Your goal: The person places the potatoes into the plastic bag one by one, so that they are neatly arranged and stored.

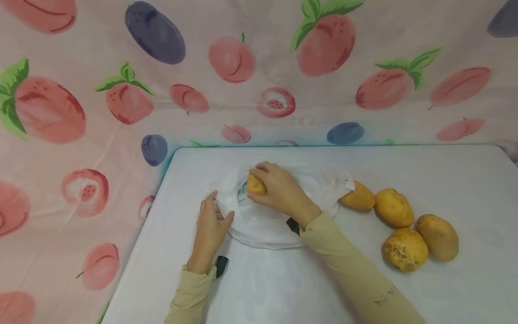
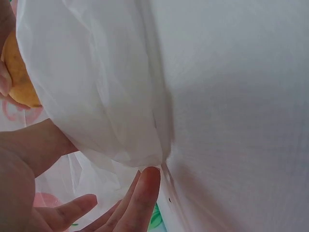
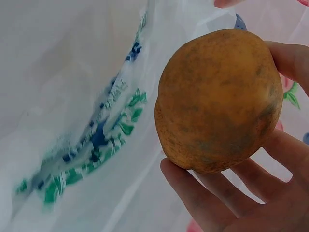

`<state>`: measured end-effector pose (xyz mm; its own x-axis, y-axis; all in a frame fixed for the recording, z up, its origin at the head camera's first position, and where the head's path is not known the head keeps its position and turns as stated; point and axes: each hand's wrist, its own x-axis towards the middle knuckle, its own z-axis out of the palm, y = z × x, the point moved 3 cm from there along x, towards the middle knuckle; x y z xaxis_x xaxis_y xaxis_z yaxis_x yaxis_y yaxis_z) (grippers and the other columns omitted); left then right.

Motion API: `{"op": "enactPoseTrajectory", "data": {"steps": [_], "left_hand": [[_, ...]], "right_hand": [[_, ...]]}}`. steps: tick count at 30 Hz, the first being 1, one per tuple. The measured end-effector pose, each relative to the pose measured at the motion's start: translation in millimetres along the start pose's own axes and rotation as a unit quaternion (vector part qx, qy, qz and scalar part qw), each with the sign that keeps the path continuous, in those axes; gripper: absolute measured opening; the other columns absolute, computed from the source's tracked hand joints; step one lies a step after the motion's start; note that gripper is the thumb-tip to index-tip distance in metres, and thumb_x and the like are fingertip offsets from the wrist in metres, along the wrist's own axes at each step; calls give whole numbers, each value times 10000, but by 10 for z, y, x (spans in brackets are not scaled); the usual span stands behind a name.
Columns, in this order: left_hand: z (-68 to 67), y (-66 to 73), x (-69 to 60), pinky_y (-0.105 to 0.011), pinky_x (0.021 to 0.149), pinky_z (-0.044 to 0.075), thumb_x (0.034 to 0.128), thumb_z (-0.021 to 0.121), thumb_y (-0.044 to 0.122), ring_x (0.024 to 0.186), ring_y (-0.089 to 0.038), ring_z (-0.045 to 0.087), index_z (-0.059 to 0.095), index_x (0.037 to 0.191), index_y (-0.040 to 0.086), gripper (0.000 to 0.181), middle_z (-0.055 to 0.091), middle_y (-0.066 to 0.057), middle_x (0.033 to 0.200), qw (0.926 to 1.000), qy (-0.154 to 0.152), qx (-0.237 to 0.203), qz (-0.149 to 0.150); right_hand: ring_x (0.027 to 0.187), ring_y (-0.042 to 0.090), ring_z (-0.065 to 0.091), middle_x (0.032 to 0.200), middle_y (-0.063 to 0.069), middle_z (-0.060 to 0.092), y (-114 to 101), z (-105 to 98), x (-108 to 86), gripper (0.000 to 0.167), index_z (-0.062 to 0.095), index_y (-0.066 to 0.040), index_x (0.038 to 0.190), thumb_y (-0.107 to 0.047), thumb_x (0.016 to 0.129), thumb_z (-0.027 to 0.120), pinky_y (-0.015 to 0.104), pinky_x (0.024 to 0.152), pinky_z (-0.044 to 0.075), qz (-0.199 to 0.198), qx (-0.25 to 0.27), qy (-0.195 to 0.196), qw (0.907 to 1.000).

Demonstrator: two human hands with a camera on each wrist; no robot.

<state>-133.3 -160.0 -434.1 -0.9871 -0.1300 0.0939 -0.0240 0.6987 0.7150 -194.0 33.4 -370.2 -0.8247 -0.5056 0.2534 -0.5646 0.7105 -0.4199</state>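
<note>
Fruit-print cloth (image 1: 247,20) backs the bench (image 1: 279,283); right hand (image 1: 281,186) grips a potato (image 1: 256,185) over a bag (image 1: 263,231); left hand (image 1: 210,231), loosely spread, touches it.

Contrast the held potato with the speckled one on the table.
The held potato sits in the right hand at the opening of the plastic bag; the speckled potato rests on the table. The held potato shows smoother-looking, smudged skin, the speckled potato rough-looking patches. Both are yellowish and rounded.
</note>
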Motion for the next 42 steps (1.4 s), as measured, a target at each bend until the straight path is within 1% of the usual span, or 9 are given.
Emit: {"op": "enactPoseTrajectory", "data": {"steps": [6,13,20,24,29,32,37,40,42], "left_hand": [[0,-31,-11,-402,837,572,880,739,81,1012,-321,629,336,1476,0,724,489,-232,1303,9999,-33,22,-121],[-2,-47,-26,-412,830,572,879,737,70,989,-321,633,347,1465,-12,709,501,-237,1272,10000,17,28,-68],[10,-53,-22,-407,833,573,871,748,82,999,-321,635,342,1471,2,728,495,-233,1287,9999,-16,17,-135],[7,-58,-23,-418,840,575,876,740,72,1000,-331,639,349,1464,-6,710,498,-242,1285,9999,5,-12,-116],[0,-63,-19,-415,843,576,879,735,65,999,-331,638,346,1467,-5,709,497,-242,1284,10000,-12,-36,-73],[-3,-60,-17,-409,836,577,878,736,63,987,-325,636,347,1466,-6,709,498,-240,1279,10000,-8,-34,-13],[-6,-41,-11,-409,833,576,879,734,60,983,-326,634,348,1462,-14,703,502,-245,1272,10000,-23,-45,72],[-8,-25,-3,-409,838,577,880,735,64,995,-330,637,347,1464,-17,706,498,-250,1285,9999,-43,-60,93],[-11,-18,3,-409,838,578,880,735,65,998,-332,639,346,1465,-17,708,495,-253,1293,9999,-49,-62,86]], "right_hand": [[1066,250,588,1272,119,605,-25,116,87,518,641,-81,1292,-371,873,737,353,890,542,59,127,-204,9997],[1015,225,580,1248,106,608,-12,221,162,528,636,-66,1292,-366,871,743,337,869,538,212,119,-330,9992],[992,223,560,1255,112,596,30,340,230,529,621,-70,1308,-338,869,742,326,830,523,446,212,-518,9974],[967,226,549,1248,122,594,34,396,270,525,621,-66,1306,-331,866,728,323,797,517,471,223,-548,9971],[957,222,549,1239,121,595,55,466,297,535,623,-63,1302,-345,861,730,330,805,513,547,140,-599,9966],[958,214,542,1241,117,589,76,507,304,537,621,-62,1304,-351,865,728,327,801,509,610,132,-679,9957],[971,217,537,1249,126,581,98,542,311,545,617,-51,1306,-345,865,742,329,793,520,623,182,-695,9955],[1008,225,539,1272,132,571,106,542,317,559,607,-51,1321,-352,870,743,341,819,531,636,116,-691,9955],[1062,235,541,1301,132,560,106,534,322,574,594,-65,1346,-365,878,738,355,866,535,632,57,-697,9955]]}}
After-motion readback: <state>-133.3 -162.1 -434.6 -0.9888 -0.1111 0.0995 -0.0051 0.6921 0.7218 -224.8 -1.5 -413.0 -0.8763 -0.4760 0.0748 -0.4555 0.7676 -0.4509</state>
